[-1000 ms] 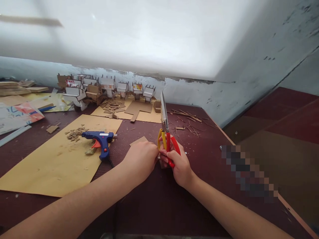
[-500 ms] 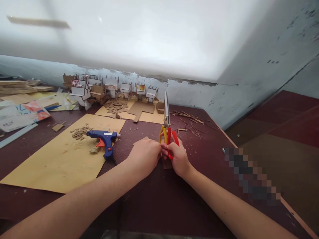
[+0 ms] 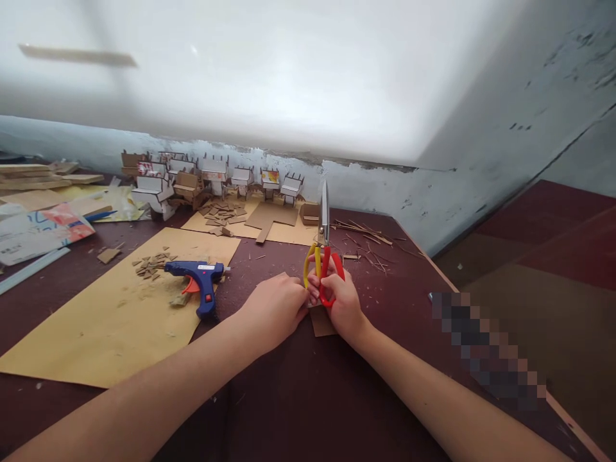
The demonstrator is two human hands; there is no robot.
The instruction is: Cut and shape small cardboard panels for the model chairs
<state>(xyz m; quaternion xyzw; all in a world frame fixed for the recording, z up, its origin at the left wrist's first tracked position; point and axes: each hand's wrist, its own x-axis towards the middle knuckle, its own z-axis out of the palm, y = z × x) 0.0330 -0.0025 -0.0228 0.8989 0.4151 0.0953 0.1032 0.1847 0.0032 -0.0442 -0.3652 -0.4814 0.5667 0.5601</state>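
Note:
In my right hand [image 3: 344,305] is a pair of scissors [image 3: 324,218], its blades pointing away from me and nearly together. One handle is red and the other yellow, with my fingers through and around them. My left hand [image 3: 276,308] is closed, knuckles up, right beside the scissor handles. Its fingertips meet the upper edge of a small brown cardboard piece [image 3: 323,322] below the two hands; the grip itself is mostly hidden. To the left, a blue hot glue gun [image 3: 205,282] with an orange trigger lies partly on a yellowish board [image 3: 120,321].
Small cardboard models [image 3: 214,172] line the wall at the back. Cut cardboard bits [image 3: 224,212] and a T-shaped cardboard piece [image 3: 272,216] lie before them. Thin strips [image 3: 363,231] are scattered at the right. A blurred-out dark object [image 3: 481,346] is near the right table edge.
The view has tilted slightly, so the table things sit a little lower. A bit more of the cardboard piece shows below my hands. Both hands keep almost the same place.

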